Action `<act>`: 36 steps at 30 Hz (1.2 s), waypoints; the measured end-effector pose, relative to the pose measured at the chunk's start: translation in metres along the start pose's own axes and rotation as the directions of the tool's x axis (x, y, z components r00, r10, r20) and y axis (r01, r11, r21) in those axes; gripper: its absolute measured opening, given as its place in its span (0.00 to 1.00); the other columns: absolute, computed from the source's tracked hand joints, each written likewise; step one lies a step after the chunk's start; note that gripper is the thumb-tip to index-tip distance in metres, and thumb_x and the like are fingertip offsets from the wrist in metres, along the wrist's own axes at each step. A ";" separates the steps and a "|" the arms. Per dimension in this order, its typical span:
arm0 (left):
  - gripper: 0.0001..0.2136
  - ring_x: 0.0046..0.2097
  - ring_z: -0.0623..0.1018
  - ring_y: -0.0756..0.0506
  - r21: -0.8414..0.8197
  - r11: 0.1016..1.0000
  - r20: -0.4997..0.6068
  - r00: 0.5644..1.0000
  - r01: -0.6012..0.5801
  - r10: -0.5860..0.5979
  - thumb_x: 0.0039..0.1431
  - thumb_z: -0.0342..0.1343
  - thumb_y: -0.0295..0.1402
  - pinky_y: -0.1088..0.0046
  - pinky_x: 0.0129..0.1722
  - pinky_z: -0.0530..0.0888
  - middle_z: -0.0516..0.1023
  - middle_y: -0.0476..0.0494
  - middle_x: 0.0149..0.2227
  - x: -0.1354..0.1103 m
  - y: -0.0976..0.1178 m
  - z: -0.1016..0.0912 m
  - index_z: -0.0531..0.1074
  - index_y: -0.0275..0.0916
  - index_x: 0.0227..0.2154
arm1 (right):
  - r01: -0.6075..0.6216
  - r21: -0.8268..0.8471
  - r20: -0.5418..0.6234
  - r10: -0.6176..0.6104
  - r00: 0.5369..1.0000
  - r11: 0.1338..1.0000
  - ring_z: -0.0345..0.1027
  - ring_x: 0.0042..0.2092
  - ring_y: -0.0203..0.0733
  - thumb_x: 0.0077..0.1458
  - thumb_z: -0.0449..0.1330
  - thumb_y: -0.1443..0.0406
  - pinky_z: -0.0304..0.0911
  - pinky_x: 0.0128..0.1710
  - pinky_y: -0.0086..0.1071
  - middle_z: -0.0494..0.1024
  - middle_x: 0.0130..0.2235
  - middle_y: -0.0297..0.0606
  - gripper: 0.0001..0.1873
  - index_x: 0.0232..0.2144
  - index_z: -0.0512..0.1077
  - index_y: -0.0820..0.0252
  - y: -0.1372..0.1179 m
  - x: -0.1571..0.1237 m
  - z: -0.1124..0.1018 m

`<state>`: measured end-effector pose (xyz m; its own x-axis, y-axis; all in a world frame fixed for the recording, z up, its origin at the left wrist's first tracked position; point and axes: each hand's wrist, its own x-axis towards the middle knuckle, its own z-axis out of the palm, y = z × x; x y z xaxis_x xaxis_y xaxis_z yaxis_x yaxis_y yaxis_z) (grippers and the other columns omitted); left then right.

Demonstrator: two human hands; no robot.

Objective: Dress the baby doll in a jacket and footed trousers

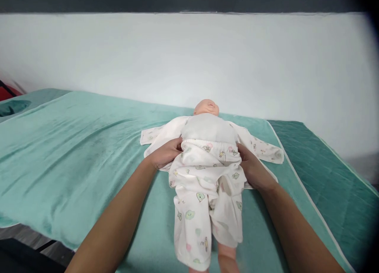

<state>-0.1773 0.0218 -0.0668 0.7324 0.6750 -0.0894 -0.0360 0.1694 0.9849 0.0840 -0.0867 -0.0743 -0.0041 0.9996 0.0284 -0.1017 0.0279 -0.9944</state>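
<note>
A baby doll (206,107) lies on its back, head at the far side and feet toward me. White baby pants (192,209) with small printed figures cover its hips and legs, their elastic waistband across the belly. A plain pale cloth covers the torso (209,127). Beneath the doll, a printed white baby shirt (266,149) lies spread with its sleeves out. My left hand (166,152) is closed on the left side of the waistband. My right hand (253,168) grips the right side, its fingertips partly hidden by the fabric.
A light green blanket (74,146) with soft wrinkles covers the surface under the doll. Darker green quilted fabric (319,162) shows at the right. A white wall (177,55) stands behind the far edge. Grey floor (29,239) shows at the lower left.
</note>
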 end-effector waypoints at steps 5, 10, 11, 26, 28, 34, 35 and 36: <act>0.17 0.40 0.77 0.41 0.141 0.990 -0.040 0.999 -0.023 0.029 0.46 0.63 0.30 0.65 0.38 0.74 0.79 0.43 0.36 0.000 0.002 0.006 0.74 0.38 0.42 | -0.034 -0.056 -0.074 0.030 0.997 0.998 0.73 0.50 0.53 0.42 0.72 0.65 0.70 0.48 0.44 0.82 0.45 0.39 0.30 0.50 0.74 0.52 -0.001 0.005 0.003; 0.13 0.39 0.76 0.42 0.230 0.971 -0.104 0.991 -0.063 0.089 0.50 0.59 0.31 0.66 0.39 0.72 0.79 0.43 0.38 -0.001 0.001 0.006 0.75 0.38 0.40 | -0.103 0.026 -0.072 0.104 0.992 0.994 0.74 0.50 0.55 0.42 0.72 0.64 0.72 0.45 0.44 0.82 0.45 0.41 0.30 0.50 0.74 0.53 -0.006 0.005 0.007; 0.12 0.40 0.76 0.42 0.236 0.969 -0.119 0.987 -0.073 0.104 0.51 0.58 0.31 0.66 0.40 0.72 0.79 0.44 0.39 -0.001 0.000 0.006 0.75 0.38 0.40 | -0.115 0.048 -0.049 0.117 0.992 0.992 0.75 0.50 0.55 0.43 0.72 0.64 0.73 0.45 0.44 0.82 0.45 0.41 0.29 0.51 0.74 0.52 -0.006 0.005 0.007; 0.16 0.47 0.78 0.38 0.092 0.986 -0.268 0.950 -0.140 0.160 0.52 0.58 0.33 0.61 0.48 0.73 0.82 0.42 0.44 0.010 -0.006 0.019 0.78 0.38 0.44 | 0.065 -0.181 -0.170 -0.096 0.981 0.981 0.73 0.51 0.55 0.48 0.69 0.64 0.70 0.47 0.42 0.82 0.47 0.40 0.19 0.45 0.79 0.55 0.009 0.007 0.000; 0.17 0.49 0.78 0.37 0.068 0.986 -0.244 0.956 -0.153 0.165 0.53 0.57 0.33 0.60 0.49 0.73 0.82 0.42 0.46 0.008 -0.005 0.020 0.76 0.38 0.47 | 0.094 -0.198 -0.175 -0.130 0.976 0.976 0.73 0.51 0.54 0.49 0.68 0.63 0.70 0.47 0.42 0.81 0.49 0.39 0.17 0.45 0.79 0.54 0.009 0.007 0.001; 0.22 0.55 0.75 0.35 0.063 0.989 -0.201 0.969 -0.133 0.143 0.55 0.56 0.30 0.58 0.55 0.71 0.79 0.42 0.52 0.004 -0.002 0.022 0.71 0.43 0.54 | 0.104 -0.234 -0.093 -0.128 0.987 0.967 0.73 0.52 0.54 0.52 0.67 0.62 0.68 0.52 0.45 0.79 0.52 0.39 0.21 0.50 0.76 0.51 0.010 0.007 0.002; 0.22 0.56 0.75 0.35 0.073 0.990 -0.198 0.971 -0.120 0.132 0.55 0.56 0.30 0.57 0.55 0.70 0.79 0.41 0.52 0.004 -0.002 0.022 0.71 0.43 0.55 | 0.107 -0.250 -0.086 -0.133 0.987 0.962 0.72 0.54 0.54 0.52 0.66 0.61 0.67 0.53 0.45 0.78 0.53 0.39 0.22 0.51 0.75 0.51 0.010 0.007 0.002; 0.22 0.56 0.74 0.35 0.079 0.991 -0.196 0.973 -0.106 0.120 0.56 0.56 0.31 0.56 0.56 0.70 0.78 0.41 0.53 0.004 -0.002 0.021 0.70 0.43 0.56 | 0.116 -0.266 -0.080 -0.142 0.987 0.957 0.71 0.55 0.54 0.52 0.66 0.61 0.66 0.55 0.46 0.78 0.54 0.39 0.23 0.52 0.74 0.51 0.011 0.007 0.002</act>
<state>-0.1598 0.0089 -0.0660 0.5752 0.8180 0.0023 -0.0598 0.0393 0.9974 0.0812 -0.0796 -0.0848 0.0896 0.9829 0.1608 0.1664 0.1444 -0.9754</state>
